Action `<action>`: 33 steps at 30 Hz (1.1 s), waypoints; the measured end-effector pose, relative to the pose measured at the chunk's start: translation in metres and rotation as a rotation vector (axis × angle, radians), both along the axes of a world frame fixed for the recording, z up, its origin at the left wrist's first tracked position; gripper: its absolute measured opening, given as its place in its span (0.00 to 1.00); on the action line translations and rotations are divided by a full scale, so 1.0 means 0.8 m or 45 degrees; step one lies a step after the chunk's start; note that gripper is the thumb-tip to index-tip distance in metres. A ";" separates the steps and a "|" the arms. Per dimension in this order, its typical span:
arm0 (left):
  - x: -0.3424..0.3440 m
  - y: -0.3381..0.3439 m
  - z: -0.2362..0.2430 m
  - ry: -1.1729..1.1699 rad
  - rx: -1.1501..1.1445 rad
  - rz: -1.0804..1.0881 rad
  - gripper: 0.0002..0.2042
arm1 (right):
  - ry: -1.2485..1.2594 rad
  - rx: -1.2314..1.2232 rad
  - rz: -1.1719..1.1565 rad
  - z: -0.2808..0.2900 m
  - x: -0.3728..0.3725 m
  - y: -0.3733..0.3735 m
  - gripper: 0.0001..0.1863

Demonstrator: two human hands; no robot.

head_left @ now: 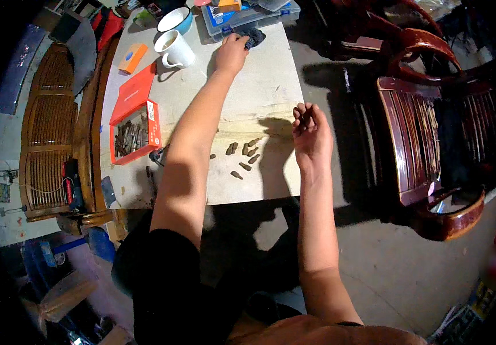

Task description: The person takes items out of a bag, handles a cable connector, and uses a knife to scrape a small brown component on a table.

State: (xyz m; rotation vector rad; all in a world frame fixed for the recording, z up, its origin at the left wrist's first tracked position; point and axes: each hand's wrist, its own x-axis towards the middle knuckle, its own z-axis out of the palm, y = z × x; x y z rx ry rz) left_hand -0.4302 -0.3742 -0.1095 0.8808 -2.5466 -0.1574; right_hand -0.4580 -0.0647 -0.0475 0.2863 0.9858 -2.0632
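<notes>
**Left hand on a dark cloth, right hand open at the table edge**

The person leans over a pale table [271, 75]; all places here are told from this table. The left arm stretches to the far end of the table, and the left hand [230, 53] lies there with its fingers closed on a dark cloth [255, 37]. The cloth rests just in front of a clear plastic box [259, 14] with blue clasps, which stands at the far edge of the table.

The right hand [311, 135] hovers at the right edge of the table, about in the middle of its length. Its fingers are loosely curled and spread; I see nothing held in it, so it seems released.

Near the middle of the table, just left of the right hand, lie several small brown metal pieces [243, 156], scattered and mostly apart from each other.

On the left side of the table stands an open red box [136, 133] with similar dark pieces inside, its red lid [134, 92] beside it toward the far end. Further on are a small orange box [133, 57], a white mug [175, 49] and a blue-rimmed bowl [174, 20]. To the right of the table, on the floor, stands a dark red wooden chair [426, 144].
</notes>
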 end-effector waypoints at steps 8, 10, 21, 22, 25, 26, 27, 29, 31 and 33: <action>0.037 0.022 0.003 0.042 0.003 0.070 0.35 | -0.154 -0.427 0.124 0.012 -0.002 0.006 0.40; 0.059 0.054 0.006 0.049 0.045 0.025 0.35 | -0.158 -0.460 0.140 0.016 0.003 0.006 0.41; 0.038 0.023 -0.006 0.244 -0.066 -0.042 0.24 | -0.103 -0.390 0.237 0.006 0.018 -0.005 0.43; 0.029 0.020 -0.009 0.244 -0.087 -0.026 0.23 | -0.079 -0.389 0.252 0.005 0.018 -0.006 0.42; 0.010 0.019 -0.008 0.171 -0.067 0.062 0.21 | -0.034 -0.350 0.258 0.003 0.013 -0.008 0.40; 0.004 0.018 -0.005 0.078 -0.040 0.119 0.20 | -0.012 -0.326 0.269 0.004 0.012 -0.010 0.40; 0.000 0.022 0.008 -0.020 -0.009 0.179 0.19 | 0.006 -0.305 0.259 0.005 0.012 -0.010 0.37; 0.001 0.023 0.014 -0.052 -0.024 0.242 0.16 | 0.059 -0.249 0.280 0.001 0.014 -0.013 0.34; 0.012 0.019 0.023 0.293 0.486 0.241 0.15 | 0.100 -0.234 0.312 0.004 0.015 -0.016 0.30; 0.017 0.044 0.030 0.775 1.026 0.178 0.15 | 0.188 -0.141 0.362 0.006 0.013 -0.018 0.25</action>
